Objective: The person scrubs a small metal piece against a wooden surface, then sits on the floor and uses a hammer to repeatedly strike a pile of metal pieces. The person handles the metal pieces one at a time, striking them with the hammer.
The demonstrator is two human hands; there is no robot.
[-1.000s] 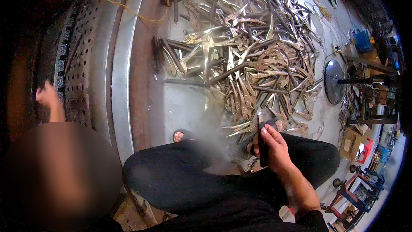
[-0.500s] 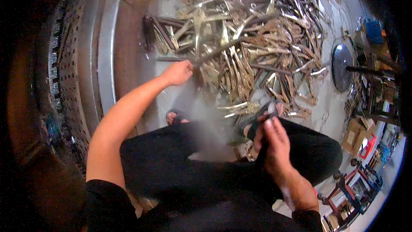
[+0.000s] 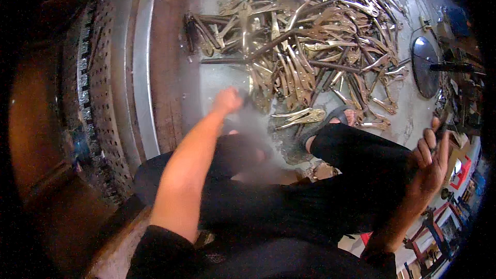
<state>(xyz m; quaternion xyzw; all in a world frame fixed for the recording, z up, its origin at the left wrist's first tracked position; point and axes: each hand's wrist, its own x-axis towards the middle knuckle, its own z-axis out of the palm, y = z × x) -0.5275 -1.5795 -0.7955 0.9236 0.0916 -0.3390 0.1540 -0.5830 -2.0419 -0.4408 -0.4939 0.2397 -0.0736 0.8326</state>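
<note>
A wide heap of metal plier-like tools and parts [image 3: 297,75], silvery and brownish, lies on the floor ahead of me. My left hand [image 3: 229,101] is low over the floor at the heap's near left edge, fingers curled closed. A dark blur beside its fingers may be something held; its kind does not show. Far out to the right, my right hand [image 3: 433,150] is closed round a slim dark object [image 3: 442,128] that I cannot name. One silvery pair of pliers [image 3: 299,118] lies apart, near my right foot.
A perforated metal structure [image 3: 106,72] with a long pale rail [image 3: 150,62] runs along the left. A round black disc [image 3: 425,67] stands right of the heap. My sandalled right foot [image 3: 338,119] is by its near edge. Cartons and a red frame [image 3: 431,222] stand at right.
My right hand has swung far out to the right with the dark object. My left hand has dropped slightly nearer and to the right, away from the dark bar.
</note>
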